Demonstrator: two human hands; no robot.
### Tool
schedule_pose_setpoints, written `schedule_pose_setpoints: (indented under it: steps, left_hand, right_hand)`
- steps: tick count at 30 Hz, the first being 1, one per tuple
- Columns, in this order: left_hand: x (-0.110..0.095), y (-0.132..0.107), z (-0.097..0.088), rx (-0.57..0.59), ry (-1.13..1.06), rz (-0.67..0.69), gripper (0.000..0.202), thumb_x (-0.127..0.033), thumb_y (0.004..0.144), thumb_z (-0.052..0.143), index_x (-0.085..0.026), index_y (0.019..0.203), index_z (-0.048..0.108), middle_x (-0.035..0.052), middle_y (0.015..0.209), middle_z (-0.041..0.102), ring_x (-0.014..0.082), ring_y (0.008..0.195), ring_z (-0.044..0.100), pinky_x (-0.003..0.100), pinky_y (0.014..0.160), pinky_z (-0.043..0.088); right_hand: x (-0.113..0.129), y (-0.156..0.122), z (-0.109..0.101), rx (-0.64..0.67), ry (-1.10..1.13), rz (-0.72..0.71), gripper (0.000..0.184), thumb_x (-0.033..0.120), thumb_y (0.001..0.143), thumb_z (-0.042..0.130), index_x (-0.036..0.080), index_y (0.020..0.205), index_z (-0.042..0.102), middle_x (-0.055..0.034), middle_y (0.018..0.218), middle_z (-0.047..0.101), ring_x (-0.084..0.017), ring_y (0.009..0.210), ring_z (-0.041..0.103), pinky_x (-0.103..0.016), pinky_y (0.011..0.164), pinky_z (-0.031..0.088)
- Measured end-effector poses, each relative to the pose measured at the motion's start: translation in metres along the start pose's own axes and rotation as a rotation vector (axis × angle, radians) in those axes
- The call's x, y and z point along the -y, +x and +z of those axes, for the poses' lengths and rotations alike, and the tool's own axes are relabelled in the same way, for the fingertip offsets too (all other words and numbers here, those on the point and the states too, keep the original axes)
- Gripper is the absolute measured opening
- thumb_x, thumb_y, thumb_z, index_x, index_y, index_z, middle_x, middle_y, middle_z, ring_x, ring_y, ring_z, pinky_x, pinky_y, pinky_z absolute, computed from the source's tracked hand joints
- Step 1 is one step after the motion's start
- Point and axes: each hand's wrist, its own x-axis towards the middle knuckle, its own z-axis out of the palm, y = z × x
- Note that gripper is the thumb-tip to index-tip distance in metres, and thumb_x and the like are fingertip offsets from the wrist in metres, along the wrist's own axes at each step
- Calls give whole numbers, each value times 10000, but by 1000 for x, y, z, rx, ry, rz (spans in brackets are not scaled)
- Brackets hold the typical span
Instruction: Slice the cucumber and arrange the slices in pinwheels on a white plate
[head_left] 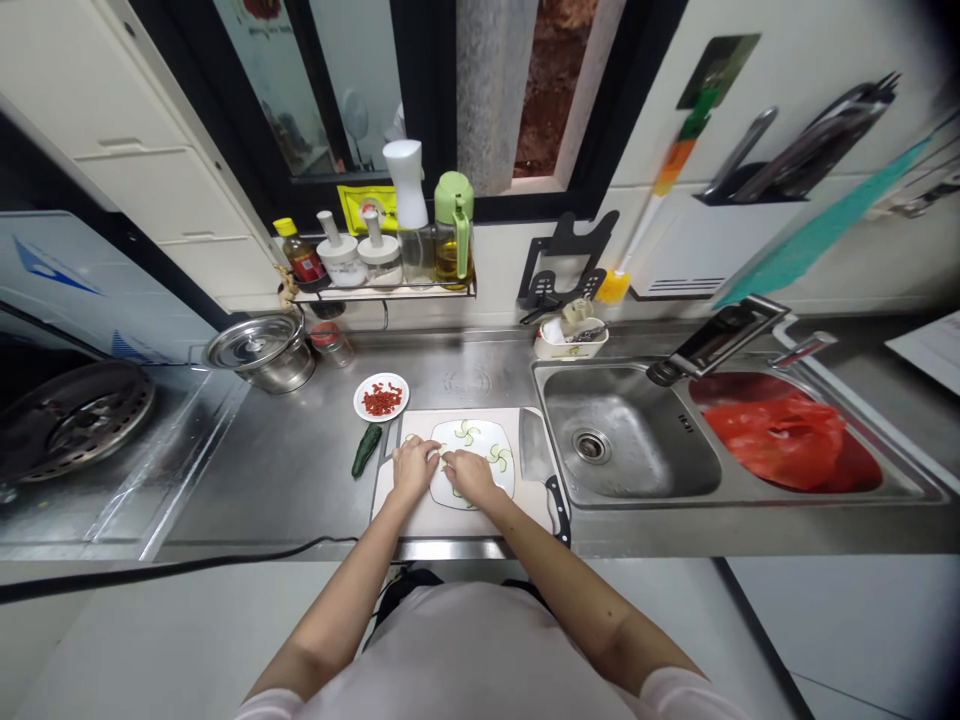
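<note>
A square white plate (485, 440) rests on a pale cutting board (431, 522). Thin cucumber slices (498, 458) lie on it in curved pinwheel shapes. At the plate's left side, my left hand (414, 470) has its fingers pinched at a small cucumber slice. My right hand (469, 476) reaches over the plate from the right, fingers bent together at the same spot and partly hiding the slices. A knife (535, 448) with a black handle lies along the board's right edge. Left of the board is a dark green piece of cucumber (367, 450).
Behind the board stands a small white plate of red berries (383, 400). A lidded steel pot (262, 352) and a jar (331, 343) are at the back left. To the right is a double sink (630, 440) with a red plastic bag (780, 435). A shelf holds seasoning bottles (454, 235).
</note>
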Motion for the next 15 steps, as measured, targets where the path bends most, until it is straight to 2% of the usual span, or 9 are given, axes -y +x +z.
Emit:
schedule_pose_setpoints:
  steps: [10,15]
  left_hand:
    - [-8,0,-2,5,23,-41,255,-278,844,543,-294,1052,690,62,957,624,235,1006,533,367,878,310]
    - [-13,-3,-7,-23,-28,-52,292,-226,829,537,-268,1091,659,61,987,634,222,1015,542,353,895,321]
  right_hand:
    - [-1,7,-6,1,12,-18,288,274,917,440,227,1155,595,-82,1048,666,-198,976,613,-268,769,406]
    - [-2,10,-12,-35,118,24,299,288,916,418,231,1132,617,-65,1056,675,-191,969,607,-259,752,393]
